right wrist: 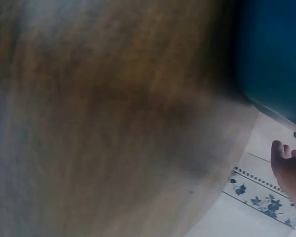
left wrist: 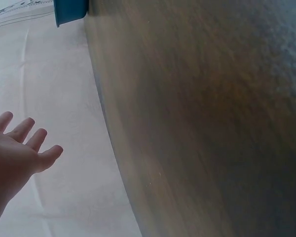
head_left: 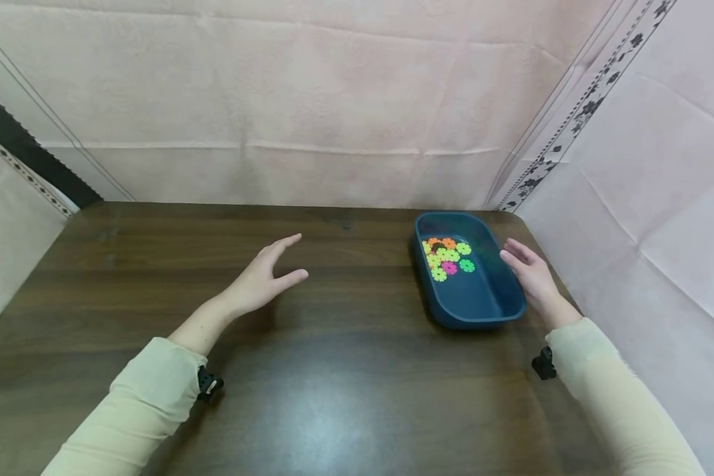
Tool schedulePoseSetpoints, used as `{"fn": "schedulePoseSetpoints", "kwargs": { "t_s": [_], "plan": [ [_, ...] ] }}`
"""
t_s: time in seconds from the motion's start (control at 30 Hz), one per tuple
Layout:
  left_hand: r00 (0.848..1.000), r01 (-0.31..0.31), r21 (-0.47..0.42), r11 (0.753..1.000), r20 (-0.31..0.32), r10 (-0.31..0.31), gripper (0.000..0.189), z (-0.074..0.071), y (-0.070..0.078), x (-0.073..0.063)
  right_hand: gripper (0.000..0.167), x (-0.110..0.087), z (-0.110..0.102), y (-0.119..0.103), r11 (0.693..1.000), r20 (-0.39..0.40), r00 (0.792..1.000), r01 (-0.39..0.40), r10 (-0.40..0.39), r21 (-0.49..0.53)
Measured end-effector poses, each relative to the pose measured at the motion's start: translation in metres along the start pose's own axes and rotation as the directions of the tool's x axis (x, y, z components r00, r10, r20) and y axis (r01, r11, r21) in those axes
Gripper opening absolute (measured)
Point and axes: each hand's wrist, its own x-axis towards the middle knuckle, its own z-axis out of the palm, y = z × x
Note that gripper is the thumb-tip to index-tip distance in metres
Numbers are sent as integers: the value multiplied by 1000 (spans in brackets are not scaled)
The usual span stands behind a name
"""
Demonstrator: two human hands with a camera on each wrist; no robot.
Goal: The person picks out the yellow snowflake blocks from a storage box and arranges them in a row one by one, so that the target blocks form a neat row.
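Note:
A dark blue rectangular bin (head_left: 480, 301) with rounded corners stands at the back right of the wooden table (head_left: 321, 357). Inside, toward its left side, lie several small flower-shaped pieces (head_left: 449, 268) in yellow, green, orange and pink. My right hand (head_left: 529, 274) is beside the bin's right wall, its fingertips right at the rim and its fingers loosely bent. The right wrist view shows that hand (right wrist: 288, 170) close to the bin (right wrist: 276, 54). Over the left-middle of the table, my left hand (head_left: 256, 281) is held with fingers extended and thumb apart, with nothing in it.
Pale cloth (head_left: 309, 99) hangs behind the table's back edge. More cloth (head_left: 660, 218) comes down close along the right side, with a dark floral border (head_left: 583, 112) at the corner. A dark strip (head_left: 30, 149) shows at the back left.

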Motion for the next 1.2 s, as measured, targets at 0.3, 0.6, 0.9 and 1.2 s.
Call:
{"fn": "schedulePoseSetpoints", "kwargs": {
  "t_s": [0.3,0.6,0.9,1.2],
  "plan": [
    [999,-35,-50,998,-14,34,69,6,2,8,62,-1,5,6,988,63,987,-149,146,41],
    [987,-161,-197,967,-59,152,64,24,42,53,58,-11,29,-4,950,90,975,-220,205,224],
    [992,-118,-344,931,3,127,63,71,98,121,56,-14,37,-7,948,90,975,-217,201,232],
    [994,-4,-315,949,106,39,57,112,111,159,53,-14,38,-7,943,70,976,-218,207,252]
  ]
}}
